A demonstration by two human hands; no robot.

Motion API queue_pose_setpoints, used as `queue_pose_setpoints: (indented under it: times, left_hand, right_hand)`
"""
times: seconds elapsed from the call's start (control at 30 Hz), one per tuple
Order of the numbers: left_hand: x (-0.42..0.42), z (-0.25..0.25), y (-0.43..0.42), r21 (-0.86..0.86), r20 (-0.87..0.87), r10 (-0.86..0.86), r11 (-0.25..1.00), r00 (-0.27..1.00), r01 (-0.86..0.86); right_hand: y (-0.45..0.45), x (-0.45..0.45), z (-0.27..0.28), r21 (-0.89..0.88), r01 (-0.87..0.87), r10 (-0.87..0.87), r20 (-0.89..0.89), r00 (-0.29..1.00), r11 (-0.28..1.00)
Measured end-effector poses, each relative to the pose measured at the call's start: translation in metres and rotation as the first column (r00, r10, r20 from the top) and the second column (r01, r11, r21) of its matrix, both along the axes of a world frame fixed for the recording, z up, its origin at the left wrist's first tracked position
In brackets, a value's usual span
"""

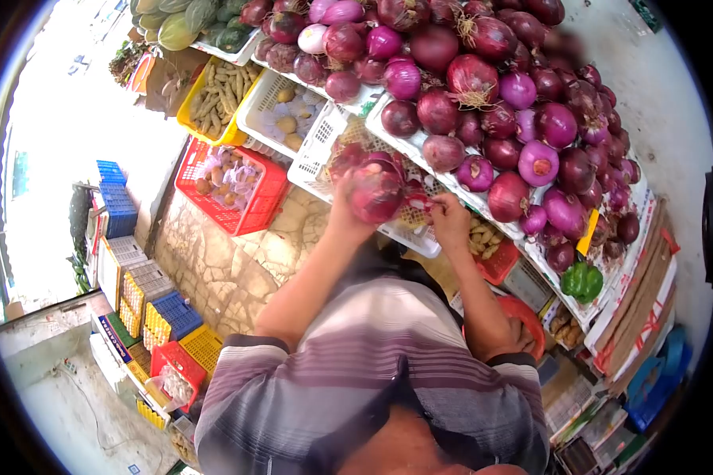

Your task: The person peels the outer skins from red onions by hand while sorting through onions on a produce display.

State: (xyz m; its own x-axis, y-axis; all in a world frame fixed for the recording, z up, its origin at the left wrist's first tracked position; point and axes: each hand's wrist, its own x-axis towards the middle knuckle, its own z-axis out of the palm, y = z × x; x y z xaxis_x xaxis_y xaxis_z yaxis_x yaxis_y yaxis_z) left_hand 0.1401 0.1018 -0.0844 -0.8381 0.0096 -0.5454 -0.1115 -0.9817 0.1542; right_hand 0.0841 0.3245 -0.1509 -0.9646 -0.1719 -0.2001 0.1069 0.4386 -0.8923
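My left hand [347,207] is wrapped round a large red onion [377,192] in front of my body. To the right of it, the fingers of my right hand [450,220] are pinched on a small reddish piece [420,202], which looks like onion skin. Below the two hands is a white basket [313,158] with more onions and loose skins in it. A big heap of red onions [523,119] lies on the white stand just beyond my right hand.
Left of my arms are a red crate [273,194], a white crate [249,111] and a yellow crate [186,115] of produce. A green pepper [582,282] lies at the heap's right end. Stacked baskets [174,313] stand at the lower left.
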Motion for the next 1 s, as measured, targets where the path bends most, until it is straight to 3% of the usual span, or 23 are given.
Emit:
queue_pose_setpoints:
  times: [0.1, 0.3, 0.4, 0.5, 0.53, 0.6, 0.63, 0.73, 0.83, 1.0]
  left_hand:
    - [0.005, 0.000, 0.007, -0.085, 0.009, -0.019, 0.996, 1.000, 0.020]
    - [0.014, -0.009, 0.011, 0.000, -0.090, -0.150, 0.989, 0.985, 0.151]
    - [0.016, -0.010, 0.011, -0.030, -0.027, -0.175, 0.984, 0.984, 0.175]
    - [0.024, -0.020, -0.003, 0.149, -0.185, -0.141, 0.974, 0.973, 0.169]
    - [0.020, -0.018, -0.007, 0.069, -0.109, -0.172, 0.981, 0.979, 0.180]
    - [0.024, -0.013, -0.009, -0.079, 0.064, -0.204, 0.975, 0.977, 0.208]
    - [0.022, -0.011, -0.009, -0.110, 0.053, -0.205, 0.972, 0.977, 0.209]
    - [0.014, -0.006, -0.008, -0.162, 0.045, -0.186, 0.968, 0.982, 0.191]
    - [0.011, -0.001, -0.006, -0.161, 0.079, -0.172, 0.970, 0.982, 0.182]
    - [0.006, 0.007, -0.003, -0.267, 0.072, -0.175, 0.945, 0.982, 0.188]
  right_hand:
    - [0.002, -0.004, -0.009, 0.129, -0.031, 0.036, -0.032, 0.999, 0.991]
    - [-0.003, -0.003, -0.018, 0.171, -0.066, 0.080, -0.079, 0.994, 0.983]
    - [-0.008, -0.002, -0.005, 0.173, -0.078, 0.078, 0.008, 0.997, 0.982]
    - [0.017, -0.010, -0.071, 0.344, -0.052, 0.053, 0.007, 0.999, 0.937]
    - [0.017, -0.009, -0.045, 0.350, -0.147, 0.138, 0.050, 0.989, 0.925]
    - [0.011, -0.002, -0.016, 0.260, -0.129, 0.123, 0.038, 0.992, 0.957]
    - [0.007, -0.004, -0.001, 0.215, -0.119, 0.117, 0.023, 0.993, 0.969]
    - [-0.003, 0.000, 0.053, -0.218, -0.123, 0.112, -0.060, 0.992, 0.968]
    - [-0.016, 0.004, 0.114, -0.192, -0.394, 0.309, -0.360, 0.880, 0.899]
    - [-0.023, 0.009, 0.108, -0.077, -0.357, 0.283, -0.466, 0.838, 0.931]
